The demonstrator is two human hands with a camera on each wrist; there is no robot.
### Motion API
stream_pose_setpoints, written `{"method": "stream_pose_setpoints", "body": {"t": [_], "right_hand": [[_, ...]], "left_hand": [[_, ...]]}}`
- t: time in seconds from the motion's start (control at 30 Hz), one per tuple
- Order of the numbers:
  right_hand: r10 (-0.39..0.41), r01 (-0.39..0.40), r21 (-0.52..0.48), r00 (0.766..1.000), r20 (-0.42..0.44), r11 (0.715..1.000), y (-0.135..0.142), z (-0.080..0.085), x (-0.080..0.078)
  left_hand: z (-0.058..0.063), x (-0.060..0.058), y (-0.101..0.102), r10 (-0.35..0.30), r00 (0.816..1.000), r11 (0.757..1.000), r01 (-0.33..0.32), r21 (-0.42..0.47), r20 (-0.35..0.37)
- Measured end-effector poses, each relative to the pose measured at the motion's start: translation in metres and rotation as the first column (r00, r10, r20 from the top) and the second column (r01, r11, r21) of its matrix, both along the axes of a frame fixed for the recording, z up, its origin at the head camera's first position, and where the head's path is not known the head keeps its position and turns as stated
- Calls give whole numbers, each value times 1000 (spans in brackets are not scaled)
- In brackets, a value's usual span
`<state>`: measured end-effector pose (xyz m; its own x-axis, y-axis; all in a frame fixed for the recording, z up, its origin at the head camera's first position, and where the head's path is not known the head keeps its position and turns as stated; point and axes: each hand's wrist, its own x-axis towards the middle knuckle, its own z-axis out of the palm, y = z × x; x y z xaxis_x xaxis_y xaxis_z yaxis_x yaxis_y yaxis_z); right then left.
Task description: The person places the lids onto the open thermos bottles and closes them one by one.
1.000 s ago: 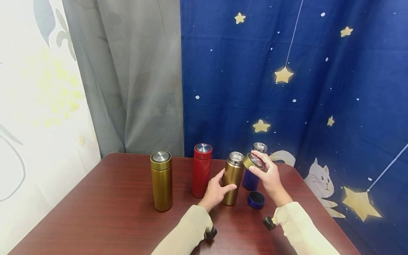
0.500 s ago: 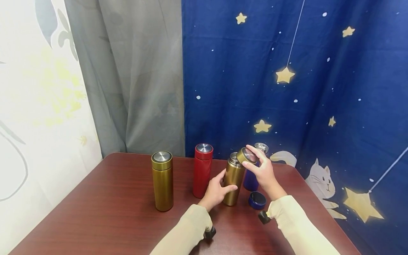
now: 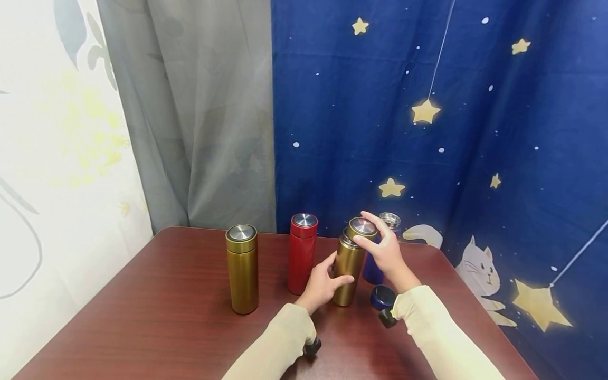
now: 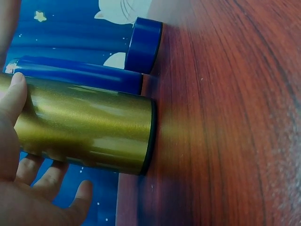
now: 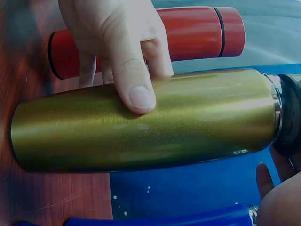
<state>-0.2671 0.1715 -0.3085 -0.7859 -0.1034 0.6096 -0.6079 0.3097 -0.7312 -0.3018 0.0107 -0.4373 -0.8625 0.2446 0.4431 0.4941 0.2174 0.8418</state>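
A gold thermos bottle [image 3: 348, 274] stands upright on the table, its steel neck partly showing. My left hand [image 3: 321, 285] grips its body from the left, thumb across the front, as the right wrist view also shows. With fingers and thumb, my right hand [image 3: 387, 253] holds a gold lid [image 3: 362, 227] with a silver top. The lid sits at the bottle's mouth, a little tilted and off to the right. Behind that hand stands a blue thermos [image 3: 374, 269] with its steel neck uncovered. Its blue lid [image 3: 382, 296] lies on the table in front of it.
Left of my hands stand a red thermos [image 3: 302, 258] and a second gold thermos [image 3: 244, 274], both with lids on. The reddish-brown table [image 3: 157, 306] ends at a rear edge near a grey curtain [image 3: 223, 116] and a blue star-patterned curtain [image 3: 332, 116].
My right hand has brought the gold lid leftward from beside the bottle to over its mouth, and the lid has become more level. The left hand has kept its grip.
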Motion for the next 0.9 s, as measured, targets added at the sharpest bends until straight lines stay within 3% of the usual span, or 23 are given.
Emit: {"method": "stream_pose_setpoints", "body": {"t": [0.43,0.77,0.9], "right_hand": [[52,-52,22,999,15,998,-4,1,-6],[4,6,167,998,-61,986,-9,1,-7],[5,5,169,998,-61,986,-8,-1,-6]], "left_hand": [[2,2,-1,13,1000,999,-13,-30,-4],[2,2,-1,15,1000,999,-15,-30,6],[3,1,-1,10,1000,999,-10,-33,8]]}}
